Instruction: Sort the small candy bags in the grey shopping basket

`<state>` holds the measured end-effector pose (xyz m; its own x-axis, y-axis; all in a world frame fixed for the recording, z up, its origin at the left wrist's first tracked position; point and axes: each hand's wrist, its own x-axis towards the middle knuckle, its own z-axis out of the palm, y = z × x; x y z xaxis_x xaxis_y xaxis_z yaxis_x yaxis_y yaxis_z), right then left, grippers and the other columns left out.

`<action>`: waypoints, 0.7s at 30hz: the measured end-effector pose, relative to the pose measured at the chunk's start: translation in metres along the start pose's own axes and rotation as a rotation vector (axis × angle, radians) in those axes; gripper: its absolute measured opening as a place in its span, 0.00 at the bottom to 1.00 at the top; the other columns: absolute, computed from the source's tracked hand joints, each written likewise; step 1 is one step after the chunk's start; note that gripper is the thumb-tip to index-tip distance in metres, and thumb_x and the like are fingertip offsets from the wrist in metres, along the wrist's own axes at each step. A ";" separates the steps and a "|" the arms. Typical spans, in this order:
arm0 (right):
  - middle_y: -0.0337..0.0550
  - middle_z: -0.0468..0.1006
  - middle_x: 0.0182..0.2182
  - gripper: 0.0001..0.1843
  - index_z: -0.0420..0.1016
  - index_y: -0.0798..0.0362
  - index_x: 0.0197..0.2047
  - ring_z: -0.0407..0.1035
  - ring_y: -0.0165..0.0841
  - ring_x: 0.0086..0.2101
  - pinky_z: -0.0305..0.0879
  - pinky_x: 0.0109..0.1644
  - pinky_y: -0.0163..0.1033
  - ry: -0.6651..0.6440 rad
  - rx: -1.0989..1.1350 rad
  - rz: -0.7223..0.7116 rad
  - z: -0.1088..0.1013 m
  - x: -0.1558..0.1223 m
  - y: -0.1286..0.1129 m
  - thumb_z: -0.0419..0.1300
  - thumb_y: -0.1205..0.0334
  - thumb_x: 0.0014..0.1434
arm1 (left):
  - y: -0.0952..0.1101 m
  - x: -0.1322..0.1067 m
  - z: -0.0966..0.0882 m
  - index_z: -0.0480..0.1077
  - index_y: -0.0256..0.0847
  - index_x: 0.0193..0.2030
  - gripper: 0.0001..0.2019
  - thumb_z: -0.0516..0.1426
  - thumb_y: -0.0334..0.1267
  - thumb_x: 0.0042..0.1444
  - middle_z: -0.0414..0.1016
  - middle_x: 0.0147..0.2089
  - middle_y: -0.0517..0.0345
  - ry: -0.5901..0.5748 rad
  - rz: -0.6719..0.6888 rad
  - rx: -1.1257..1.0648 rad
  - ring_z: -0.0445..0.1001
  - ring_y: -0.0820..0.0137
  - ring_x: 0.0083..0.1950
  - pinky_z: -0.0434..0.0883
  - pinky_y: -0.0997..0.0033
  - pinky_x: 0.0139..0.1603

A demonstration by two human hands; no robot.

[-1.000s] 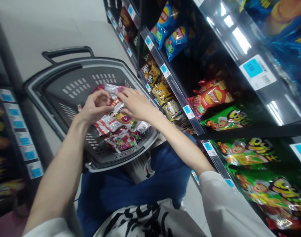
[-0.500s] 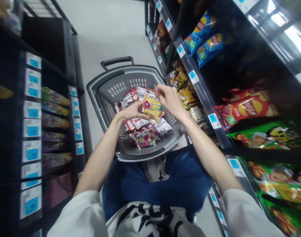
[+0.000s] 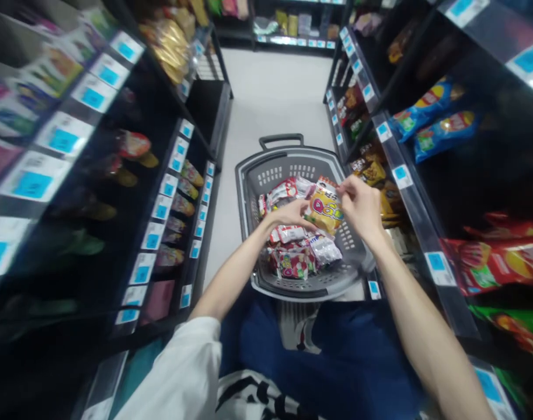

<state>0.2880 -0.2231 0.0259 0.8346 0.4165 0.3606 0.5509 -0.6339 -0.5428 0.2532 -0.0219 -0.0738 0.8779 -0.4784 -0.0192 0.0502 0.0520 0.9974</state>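
Observation:
A yellow bag of QQ gummy candy (image 3: 323, 214) is held between my two hands over a grey shopping basket (image 3: 254, 175). My left hand (image 3: 292, 214) grips the bag's left side, thumb below and fingers partly behind it. At the upper right corner, my right hand (image 3: 362, 205) pinches the bag's edge with curled fingers. Below lie several more snack bags in the basket, among them a dark red gummy bag (image 3: 292, 262) and a silvery white packet (image 3: 326, 249).
Shelves with blue-and-white price tags line both sides of the narrow aisle. On the right are blue chip bags (image 3: 445, 131) and red chip bags (image 3: 511, 256). A gold bag (image 3: 172, 52) sits on the left shelving. The basket stands on the pale floor (image 3: 275, 87).
The view has tilted up and turned left, bringing shelves at the aisle's far end into sight. Both hands keep the same hold on the yellow bag.

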 end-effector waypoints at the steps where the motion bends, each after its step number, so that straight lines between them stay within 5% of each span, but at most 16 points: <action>1: 0.41 0.82 0.31 0.08 0.75 0.50 0.36 0.76 0.37 0.33 0.62 0.37 0.39 -0.008 -0.030 -0.003 0.000 0.000 0.000 0.54 0.67 0.59 | -0.002 0.001 -0.001 0.75 0.27 0.51 0.32 0.75 0.38 0.38 0.81 0.52 0.39 -0.006 0.007 0.011 0.80 0.59 0.51 0.72 0.47 0.64; 6: 0.44 0.83 0.32 0.08 0.76 0.50 0.36 0.78 0.40 0.34 0.62 0.37 0.39 0.024 -0.063 0.004 0.005 0.004 0.008 0.55 0.66 0.57 | -0.015 0.007 -0.008 0.76 0.30 0.50 0.32 0.75 0.40 0.37 0.81 0.52 0.42 -0.007 0.073 0.020 0.79 0.57 0.55 0.70 0.47 0.66; 21: 0.46 0.84 0.40 0.12 0.76 0.52 0.44 0.78 0.38 0.41 0.65 0.44 0.40 -0.111 -0.096 0.046 0.015 0.001 -0.015 0.53 0.73 0.64 | -0.017 0.006 -0.005 0.76 0.30 0.44 0.26 0.71 0.43 0.39 0.82 0.42 0.47 0.057 0.105 0.284 0.78 0.62 0.41 0.77 0.56 0.53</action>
<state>0.2805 -0.2034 0.0226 0.8570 0.4518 0.2478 0.5138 -0.7112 -0.4798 0.2600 -0.0212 -0.0913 0.8968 -0.4334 0.0887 -0.1701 -0.1527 0.9735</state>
